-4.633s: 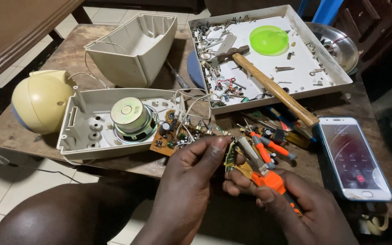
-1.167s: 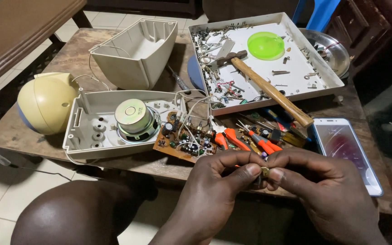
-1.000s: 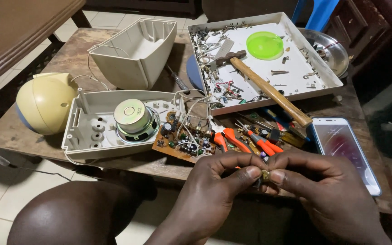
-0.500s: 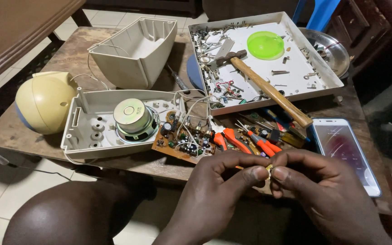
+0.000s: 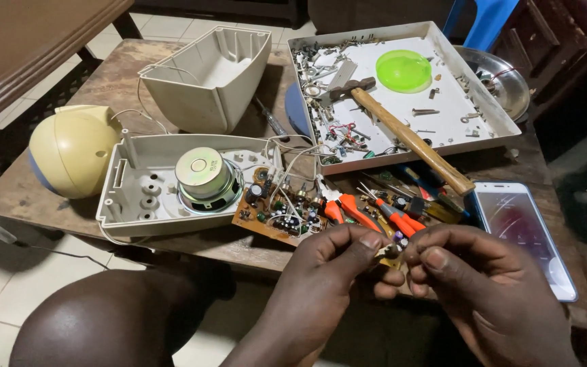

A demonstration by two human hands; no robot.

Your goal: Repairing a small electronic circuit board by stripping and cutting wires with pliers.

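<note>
Both hands were pinched together on one small electronic part (image 5: pixel 393 250), held at the near edge of the wooden table (image 5: pixel 113 75): left hand (image 5: pixel 334 272) gripped it thumb-to-forefinger from the left, right hand (image 5: pixel 484 285) did the same from the right, fingertips nearly touching. Part was too small and covered to identify further. Just beyond the hands lay a brown circuit board (image 5: pixel 276 214) wired to the open grey speaker housing (image 5: pixel 137 194), round speaker (image 5: pixel 202 177) seated inside it. Orange-handled pliers (image 5: pixel 348 211) and more orange-handled tools (image 5: pixel 402 217) sat right behind the fingertips. A phone (image 5: pixel 524 238) lay face up to the right of the hands. Farther back: a white tray (image 5: pixel 497 126) with loose screws and bits, a green lid (image 5: pixel 403 70), and a wooden-handled hammer (image 5: pixel 409 139) lying across its rim. Left side: empty grey casing half (image 5: pixel 215 78) and a cream dome-shaped cover (image 5: pixel 69 149).
</note>
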